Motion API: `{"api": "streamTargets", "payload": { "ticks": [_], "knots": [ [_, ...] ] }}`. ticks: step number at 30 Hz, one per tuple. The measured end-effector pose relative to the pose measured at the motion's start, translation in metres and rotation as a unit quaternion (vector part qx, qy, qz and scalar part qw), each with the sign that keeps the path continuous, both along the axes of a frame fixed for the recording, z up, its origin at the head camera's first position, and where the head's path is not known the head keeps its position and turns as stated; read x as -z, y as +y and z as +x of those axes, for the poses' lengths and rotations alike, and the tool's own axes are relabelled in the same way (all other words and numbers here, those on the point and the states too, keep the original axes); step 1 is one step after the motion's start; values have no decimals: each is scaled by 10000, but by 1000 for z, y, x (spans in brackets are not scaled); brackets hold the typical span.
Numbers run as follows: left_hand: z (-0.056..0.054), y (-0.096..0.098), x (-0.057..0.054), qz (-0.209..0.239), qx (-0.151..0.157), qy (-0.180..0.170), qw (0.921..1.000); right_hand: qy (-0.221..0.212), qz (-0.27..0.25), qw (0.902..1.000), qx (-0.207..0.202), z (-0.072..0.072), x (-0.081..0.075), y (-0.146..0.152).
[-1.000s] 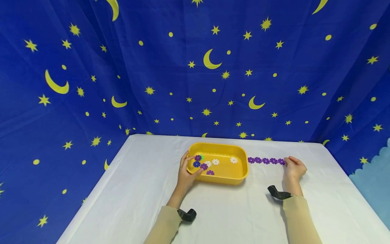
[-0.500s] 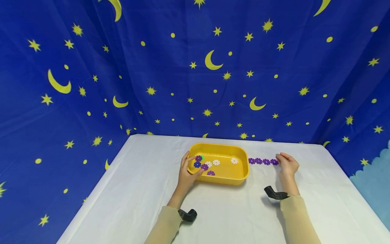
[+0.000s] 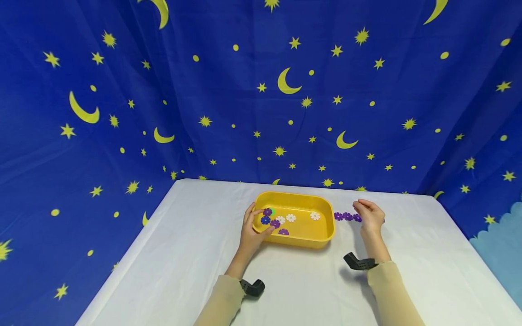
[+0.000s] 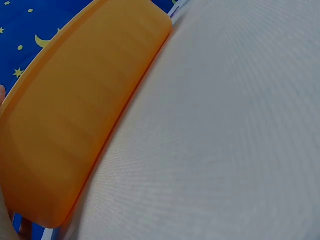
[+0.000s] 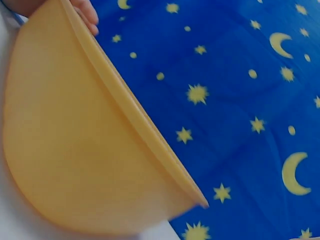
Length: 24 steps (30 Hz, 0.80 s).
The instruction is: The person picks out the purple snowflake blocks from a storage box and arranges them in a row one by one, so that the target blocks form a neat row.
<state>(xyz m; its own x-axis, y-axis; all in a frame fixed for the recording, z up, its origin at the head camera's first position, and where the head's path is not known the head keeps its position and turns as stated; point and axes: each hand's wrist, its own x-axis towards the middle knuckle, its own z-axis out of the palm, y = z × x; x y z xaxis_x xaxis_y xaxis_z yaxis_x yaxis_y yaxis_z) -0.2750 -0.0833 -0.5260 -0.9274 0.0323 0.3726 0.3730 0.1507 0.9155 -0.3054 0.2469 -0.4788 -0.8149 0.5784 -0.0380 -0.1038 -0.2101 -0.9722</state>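
My left hand (image 3: 251, 233) grips the left end of a yellow plastic tub (image 3: 310, 242), fingers at its end wall and thumb over the near rim. Inside lie small snowflake discs: purple discs (image 3: 283, 232), a blue disc (image 3: 265, 220), white discs (image 3: 315, 216) and a green disc (image 3: 273, 211) partly covered. To the right of the tub runs a row of purple snowflake discs (image 3: 338, 216). Raised above that row, my right hand (image 3: 371, 218) has loosely bent fingers, with nothing visible in them; it hides part of the row.
A white-covered table (image 3: 302, 290) carries everything. Behind it and at the sides hangs a blue curtain (image 3: 228, 99) with yellow moons and stars. Black wrist cameras (image 3: 359, 261) stick out from both wrists. The tub's outer wall (image 4: 85, 100) fills much of the left wrist view.
My right hand has left the right end of the purple row and moved left, rising over the row towards the tub. My left hand stays on the tub.
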Motion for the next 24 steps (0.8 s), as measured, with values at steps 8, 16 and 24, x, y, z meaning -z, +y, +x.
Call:
{"api": "streamTargets", "payload": {
  "ticks": [8,16,24],
  "knots": [
    [15,-1,-22,-125,24,-5,9999,-221,496,9982,-269,-5,-2,-27],
    [13,-2,-21,-38,53,8,10000,-172,605,9966,-537,-6,-12,-55],
    [14,-2,-22,-60,78,-20,9999,37,1240,9877,-951,-9,-11,-79]
  ]
}}
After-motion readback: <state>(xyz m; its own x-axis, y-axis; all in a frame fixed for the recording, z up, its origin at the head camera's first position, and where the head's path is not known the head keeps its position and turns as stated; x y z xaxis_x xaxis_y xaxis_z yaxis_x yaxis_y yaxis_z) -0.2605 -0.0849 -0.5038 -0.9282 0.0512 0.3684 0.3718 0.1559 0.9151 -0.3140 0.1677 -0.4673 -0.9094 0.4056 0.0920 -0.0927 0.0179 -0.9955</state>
